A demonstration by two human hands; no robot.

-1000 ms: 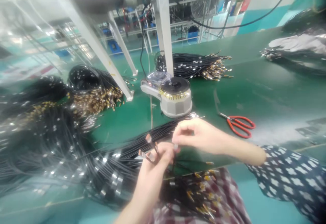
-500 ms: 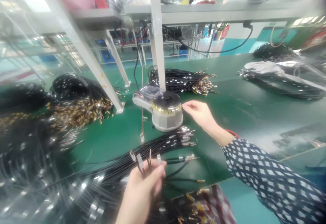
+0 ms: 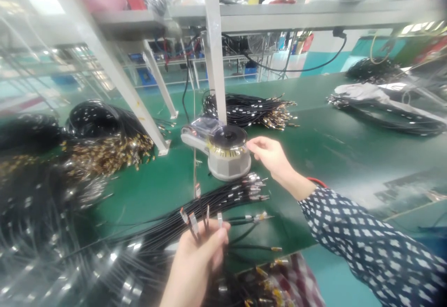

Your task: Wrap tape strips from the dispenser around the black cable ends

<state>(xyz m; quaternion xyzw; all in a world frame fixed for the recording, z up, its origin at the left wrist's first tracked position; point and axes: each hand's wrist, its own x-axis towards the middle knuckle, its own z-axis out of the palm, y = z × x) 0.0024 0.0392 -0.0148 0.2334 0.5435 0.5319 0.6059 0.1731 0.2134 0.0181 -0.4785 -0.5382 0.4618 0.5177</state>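
Several black cables [image 3: 199, 208] are gripped in my left hand [image 3: 202, 255], their ends with small white and silver tags standing up between the fingers. Other cable ends with metal tips stick out to the right of that hand. A round grey tape dispenser [image 3: 229, 160] with a black top disc and a yellow band stands on the green table. At its right rim, my right hand [image 3: 267, 155] pinches with thumb and forefinger; whatever lies between the fingertips is too small to make out. A long bundle of black cables [image 3: 223, 197] lies between the dispenser and my left hand.
A large heap of cables with brass-coloured ends [image 3: 108, 153] covers the table's left side. Behind the dispenser, another cable bundle [image 3: 251, 111] lies beside a white upright post [image 3: 217, 64]. Coiled cables [image 3: 387, 113] rest at the far right. A shelf [image 3: 296, 18] crosses above.
My right hand has moved slightly left, its fingertips now at the dispenser's rim. My left hand, holding the cables, has shifted only a little to the right.
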